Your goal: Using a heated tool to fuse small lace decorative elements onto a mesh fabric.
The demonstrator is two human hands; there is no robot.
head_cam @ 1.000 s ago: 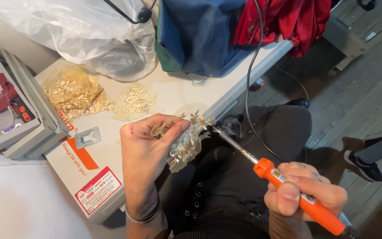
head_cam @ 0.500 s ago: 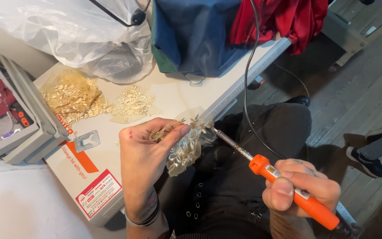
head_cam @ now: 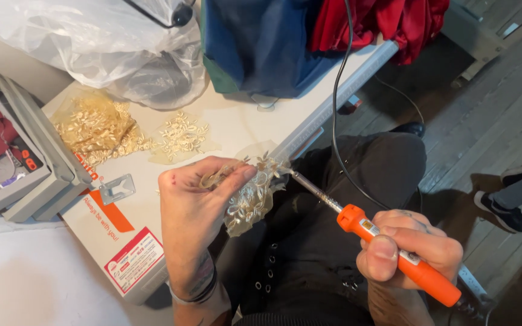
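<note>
My left hand [head_cam: 196,205] pinches a piece of cream lace trim [head_cam: 250,199] above my lap, fingers closed on its upper edge. My right hand [head_cam: 407,253] grips the orange handle of a soldering-iron-type hot tool [head_cam: 388,249]; its metal tip touches the lace's right edge. The tool's black cord [head_cam: 336,115] runs up over the table edge.
On the white table [head_cam: 243,121] lie a heap of lace pieces [head_cam: 95,130] and a smaller lace motif [head_cam: 181,136]. A clear plastic bag [head_cam: 101,51], blue fabric [head_cam: 261,42] and red fabric [head_cam: 388,21] sit behind. A cardboard box [head_cam: 113,235] and grey device [head_cam: 13,163] are left. Someone's shoe [head_cam: 509,208] is right.
The view has shifted slightly; both hands hold their grips and the tool tip stays at the lace's edge.
</note>
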